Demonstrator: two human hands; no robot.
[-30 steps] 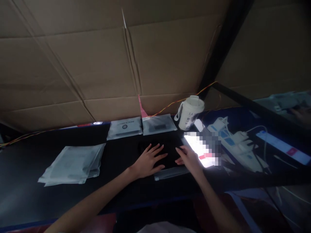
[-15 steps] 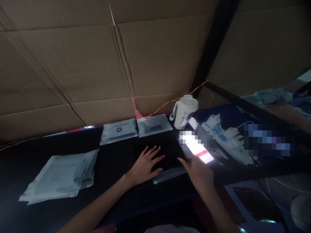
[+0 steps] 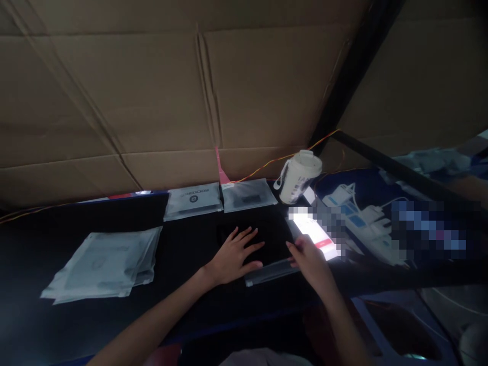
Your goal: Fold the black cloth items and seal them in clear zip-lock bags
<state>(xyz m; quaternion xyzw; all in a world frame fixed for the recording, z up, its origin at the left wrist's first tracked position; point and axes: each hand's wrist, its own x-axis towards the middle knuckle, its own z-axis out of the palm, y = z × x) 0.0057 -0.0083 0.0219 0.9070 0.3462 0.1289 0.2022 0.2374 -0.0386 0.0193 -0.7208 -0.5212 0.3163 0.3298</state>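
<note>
Left grip (image 3: 233,259) is lying flat, fingers spread, on a black item (image 3: 272,241) on the bench (image 3: 183,259), grasping nothing; right grip (image 3: 310,262) is sitting half-curled at that item's right edge, maybe pinching, cannot tell! Frosted zipper bag (image 3: 269,274) is showing nearside, lit smartphone (image 3: 309,229) glowing alongside.

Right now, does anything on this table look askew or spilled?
The pile of bags at left is askew, its edges fanned out, not lined up. The white cup stands upright, with no visible spill. The dark item under the left hand is too dim to judge.
</note>
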